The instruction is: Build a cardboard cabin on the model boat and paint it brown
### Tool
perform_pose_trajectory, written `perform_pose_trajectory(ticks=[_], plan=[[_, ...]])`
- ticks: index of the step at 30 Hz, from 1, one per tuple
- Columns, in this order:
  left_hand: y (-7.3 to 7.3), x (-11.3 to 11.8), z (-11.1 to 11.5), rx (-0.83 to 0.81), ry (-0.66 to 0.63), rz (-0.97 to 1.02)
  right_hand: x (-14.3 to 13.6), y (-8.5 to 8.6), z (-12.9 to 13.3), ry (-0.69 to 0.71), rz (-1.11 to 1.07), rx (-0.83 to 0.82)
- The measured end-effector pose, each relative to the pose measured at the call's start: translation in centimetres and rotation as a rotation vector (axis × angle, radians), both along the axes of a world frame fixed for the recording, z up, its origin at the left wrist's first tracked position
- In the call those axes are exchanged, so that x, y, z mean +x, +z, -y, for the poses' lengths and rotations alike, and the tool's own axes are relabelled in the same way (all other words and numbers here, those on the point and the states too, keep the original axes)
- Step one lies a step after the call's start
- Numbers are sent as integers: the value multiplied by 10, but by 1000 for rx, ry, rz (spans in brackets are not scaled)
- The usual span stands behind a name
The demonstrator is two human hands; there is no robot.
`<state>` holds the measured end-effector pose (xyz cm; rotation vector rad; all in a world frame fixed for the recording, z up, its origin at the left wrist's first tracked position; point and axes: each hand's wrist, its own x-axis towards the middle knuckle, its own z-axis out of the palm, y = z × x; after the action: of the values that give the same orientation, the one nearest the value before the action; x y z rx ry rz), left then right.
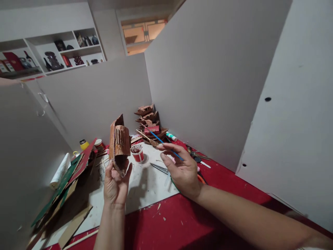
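Note:
A brown model boat (121, 140) with a ridged, curved canopy is held up on end in my left hand (116, 185), whose fingers grip its lower tip. My right hand (182, 170) pinches a thin blue paintbrush (156, 136) between thumb and fingers; the brush points up and to the left, away from the boat. Between and beyond the hands stands a red and white paper cup (137, 153) with dark brown stains inside its rim. A pair of scissors or similar pointed metal tool (158, 168) lies beside the right hand, partly hidden by it.
Several brown model boats (149, 114) are stacked in the far corner. Cardboard sheets (62, 187) lean at the left near a white roll (60, 172). A white board (140, 194) covers part of the red tabletop (166, 225). Grey partitions (203, 86) enclose the table; assorted tools lie along the right.

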<state>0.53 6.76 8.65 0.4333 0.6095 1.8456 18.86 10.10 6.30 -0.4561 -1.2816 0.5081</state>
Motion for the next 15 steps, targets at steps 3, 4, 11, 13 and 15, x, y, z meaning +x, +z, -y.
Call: perform_pose_trajectory(ticks=[3,4,11,13,15], plan=[[3,-2,4,47,-7,37,1,4,1,-91,-64,-5],[4,-2,5,65,-13,50,3,7,2,-114,-78,-2],[8,-5,9,92,-63,121,4,16,11,-108,-57,19],[10,-3,11,100,-83,142,-3,10,18,-75,-2,-9],[11,0,13,108,-100,155,-11,3,25,-39,56,-17]])
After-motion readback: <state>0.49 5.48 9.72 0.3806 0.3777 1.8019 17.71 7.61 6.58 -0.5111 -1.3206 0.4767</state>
